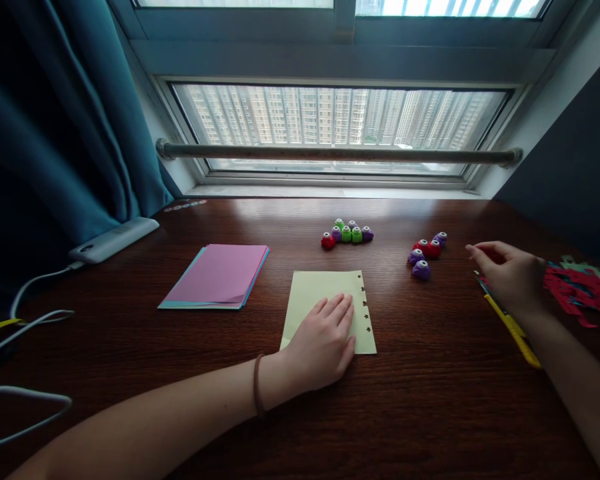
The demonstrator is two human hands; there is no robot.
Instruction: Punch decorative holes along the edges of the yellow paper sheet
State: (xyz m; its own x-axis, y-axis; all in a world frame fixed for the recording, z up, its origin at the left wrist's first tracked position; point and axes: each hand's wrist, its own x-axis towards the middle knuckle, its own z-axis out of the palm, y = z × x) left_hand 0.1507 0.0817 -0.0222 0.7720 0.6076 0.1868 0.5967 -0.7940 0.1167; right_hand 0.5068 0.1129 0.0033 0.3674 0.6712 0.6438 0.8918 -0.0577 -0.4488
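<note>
My left hand [325, 340] lies flat on a pale yellow sheet of paper [305, 293], fingers stretched out. Small shaped holes run down the sheet's right edge. Off to the right, my right hand [513, 277] is raised over the table with thumb and forefinger pinched together; whatever is between them, if anything, is too small to make out. Beneath and beside it lie a yellow-handled tool [513, 330], which looks like a craft knife, and a thin pencil-like stick partly hidden by the hand. Red paper cut-outs [580, 290] are heaped beyond the right wrist.
A stack of coloured paper [217, 273], pink on top, lies left of the sheet. Small craft punches in red, green and purple stand in a back group [347, 234] and a right group [427, 253]. A white power strip [117, 240] and cables [30, 393] occupy the left.
</note>
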